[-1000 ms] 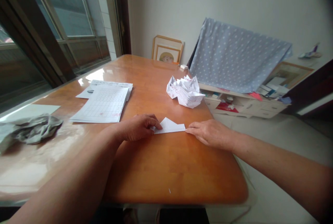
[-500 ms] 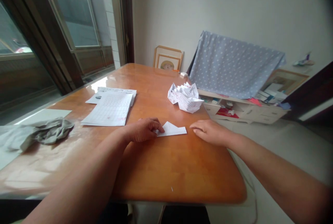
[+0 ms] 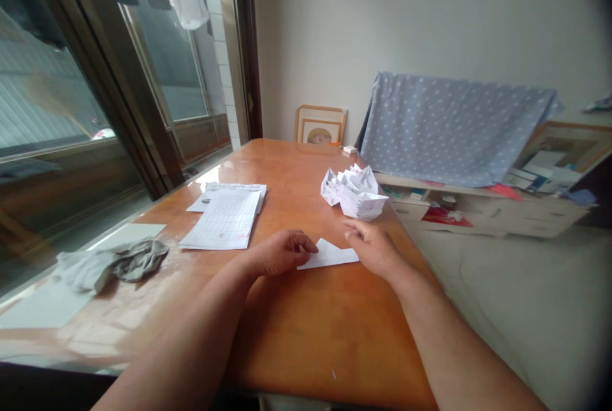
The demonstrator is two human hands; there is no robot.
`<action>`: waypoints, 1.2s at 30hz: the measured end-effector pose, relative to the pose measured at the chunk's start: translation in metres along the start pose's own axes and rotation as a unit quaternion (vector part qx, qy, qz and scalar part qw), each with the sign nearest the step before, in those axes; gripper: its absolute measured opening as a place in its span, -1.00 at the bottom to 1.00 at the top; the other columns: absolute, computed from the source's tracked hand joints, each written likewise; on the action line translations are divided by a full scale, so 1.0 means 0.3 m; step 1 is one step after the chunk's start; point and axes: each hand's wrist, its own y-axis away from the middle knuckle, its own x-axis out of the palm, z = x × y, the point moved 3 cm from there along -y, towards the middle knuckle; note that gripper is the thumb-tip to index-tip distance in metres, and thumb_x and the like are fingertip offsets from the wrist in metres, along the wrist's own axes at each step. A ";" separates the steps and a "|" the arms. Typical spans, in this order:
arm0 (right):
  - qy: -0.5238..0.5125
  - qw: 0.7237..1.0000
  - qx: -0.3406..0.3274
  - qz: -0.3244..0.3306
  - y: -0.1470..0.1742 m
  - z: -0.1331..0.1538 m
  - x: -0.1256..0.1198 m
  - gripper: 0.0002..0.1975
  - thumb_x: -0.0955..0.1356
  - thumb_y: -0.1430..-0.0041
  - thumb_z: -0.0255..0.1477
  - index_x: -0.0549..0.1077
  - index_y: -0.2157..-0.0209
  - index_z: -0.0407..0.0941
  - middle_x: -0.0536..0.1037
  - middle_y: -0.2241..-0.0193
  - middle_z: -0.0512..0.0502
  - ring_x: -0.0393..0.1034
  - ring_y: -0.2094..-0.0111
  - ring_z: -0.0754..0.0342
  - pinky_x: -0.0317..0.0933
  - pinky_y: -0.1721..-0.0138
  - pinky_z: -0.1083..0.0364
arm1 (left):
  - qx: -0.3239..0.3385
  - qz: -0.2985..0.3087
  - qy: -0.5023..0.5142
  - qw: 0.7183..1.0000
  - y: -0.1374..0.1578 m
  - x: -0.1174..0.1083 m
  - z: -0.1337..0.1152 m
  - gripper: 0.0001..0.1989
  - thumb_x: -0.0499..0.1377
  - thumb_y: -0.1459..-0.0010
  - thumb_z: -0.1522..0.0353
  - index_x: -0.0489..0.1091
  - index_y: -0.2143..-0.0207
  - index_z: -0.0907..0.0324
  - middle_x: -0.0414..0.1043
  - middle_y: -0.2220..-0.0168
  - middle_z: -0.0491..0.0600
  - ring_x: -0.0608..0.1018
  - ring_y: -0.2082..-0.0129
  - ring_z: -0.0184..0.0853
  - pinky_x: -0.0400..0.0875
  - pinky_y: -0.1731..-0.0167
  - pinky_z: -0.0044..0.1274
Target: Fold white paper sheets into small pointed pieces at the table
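Note:
A small white folded paper (image 3: 331, 255), with a raised point in its middle and a long flat strip along its bottom, lies on the wooden table (image 3: 306, 328). My left hand (image 3: 285, 252) has its curled fingers on the left end of the paper, hiding part of it. At the other end, my right hand (image 3: 373, 246) hovers close by with fingers loosely stretched out, holding nothing. Beyond the right hand sits a cluster of folded paper boats (image 3: 356, 193), nested together, with writing on them.
A stack of written sheets (image 3: 222, 220) lies left of centre. Nearer the left edge is a crumpled grey cloth (image 3: 138, 259). A small white box (image 3: 350, 150) stands at the far end. A polka-dot cloth (image 3: 449, 124) hangs behind a low white cabinet (image 3: 497, 210).
My right hand has moved up and over toward the paper's right end, its fingers now reaching past it. My left hand stays at the left end. The camera view has shifted.

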 end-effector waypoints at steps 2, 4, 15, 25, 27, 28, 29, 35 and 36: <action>0.008 1.000 0.000 -0.004 0.009 -0.025 0.010 -0.61 0.32 -0.25 -0.40 0.52 -0.10 -0.05 0.60 -0.01 -0.15 0.51 0.03 -0.10 0.35 -0.01 -0.03 | -0.001 -0.020 -0.001 1.000 -0.002 -0.003 -0.007 -0.74 0.16 -0.18 0.30 0.53 0.12 0.18 0.53 0.22 0.00 0.53 0.36 -0.33 0.39 0.39 -0.54; 0.007 1.000 0.006 0.001 0.015 -0.051 0.015 -0.60 0.32 -0.26 -0.39 0.51 -0.11 -0.06 0.61 0.00 -0.17 0.52 0.05 -0.11 0.36 0.01 -0.04 | 0.002 -0.041 -0.026 0.999 -0.005 -0.009 -0.014 -0.74 0.17 -0.19 0.26 0.54 0.15 0.18 0.53 0.22 0.01 0.53 0.35 -0.32 0.38 0.38 -0.54; -0.015 1.000 0.001 0.025 0.015 -0.063 0.031 -0.59 0.29 -0.29 -0.36 0.49 -0.12 -0.11 0.58 -0.05 -0.19 0.51 0.01 -0.09 0.37 -0.01 -0.03 | 0.004 -0.054 -0.205 0.977 -0.003 -0.016 -0.044 -0.75 0.25 -0.12 0.16 0.47 0.34 0.16 0.42 0.28 -0.01 0.46 0.33 -0.30 0.28 0.36 -0.52; 0.016 0.999 -0.021 0.032 0.018 -0.052 0.035 -0.59 0.29 -0.26 -0.40 0.50 -0.11 -0.11 0.56 -0.07 -0.18 0.45 -0.07 -0.09 0.30 -0.08 -0.02 | -0.028 -0.043 -0.232 0.971 -0.005 0.006 -0.053 -0.88 0.23 -0.08 0.28 0.46 0.34 0.14 0.42 0.25 -0.01 0.46 0.28 -0.26 0.31 0.30 -0.50; 0.035 0.998 -0.032 0.037 0.022 -0.040 0.031 -0.59 0.28 -0.25 -0.42 0.50 -0.11 -0.10 0.57 -0.04 -0.18 0.46 -0.03 -0.07 0.31 -0.05 0.00 | -0.028 -0.047 -0.238 0.970 -0.002 0.007 -0.058 -0.89 0.21 -0.08 0.30 0.46 0.34 0.14 0.43 0.24 -0.01 0.47 0.26 -0.26 0.32 0.27 -0.49; 0.049 0.997 -0.037 0.040 0.024 -0.035 0.029 -0.59 0.28 -0.24 -0.43 0.50 -0.11 -0.09 0.58 -0.02 -0.17 0.47 0.00 -0.06 0.31 -0.02 0.01 | -0.027 -0.049 -0.241 0.969 0.000 0.008 -0.060 -0.89 0.21 -0.08 0.31 0.46 0.34 0.14 0.43 0.24 -0.01 0.47 0.26 -0.26 0.32 0.26 -0.49; 0.064 0.996 -0.042 0.044 0.025 -0.033 0.026 -0.58 0.29 -0.22 -0.45 0.50 -0.10 -0.09 0.59 0.02 -0.16 0.48 0.04 -0.05 0.31 0.02 0.03 | -0.028 -0.052 -0.243 0.968 0.001 0.008 -0.062 -0.90 0.21 -0.07 0.32 0.46 0.34 0.14 0.43 0.23 -0.01 0.47 0.27 -0.26 0.32 0.26 -0.49; 0.095 0.990 -0.046 0.095 0.026 -0.044 0.029 -0.47 0.30 -0.04 -0.58 0.53 -0.07 -0.09 0.57 0.21 -0.11 0.43 0.21 0.02 0.27 0.17 0.10 | -0.028 -0.059 -0.235 0.970 0.003 0.019 -0.067 -0.87 0.20 -0.04 0.38 0.46 0.30 0.13 0.44 0.23 -0.02 0.48 0.29 -0.27 0.32 0.31 -0.50; 0.082 0.991 -0.044 0.099 0.026 -0.044 0.030 -0.47 0.29 -0.02 -0.59 0.54 -0.06 -0.09 0.57 0.24 -0.10 0.42 0.23 0.03 0.26 0.18 0.10 | -0.023 -0.062 -0.232 0.970 0.003 0.022 -0.068 -0.86 0.19 -0.04 0.39 0.47 0.29 0.13 0.44 0.23 -0.01 0.48 0.29 -0.26 0.32 0.31 -0.50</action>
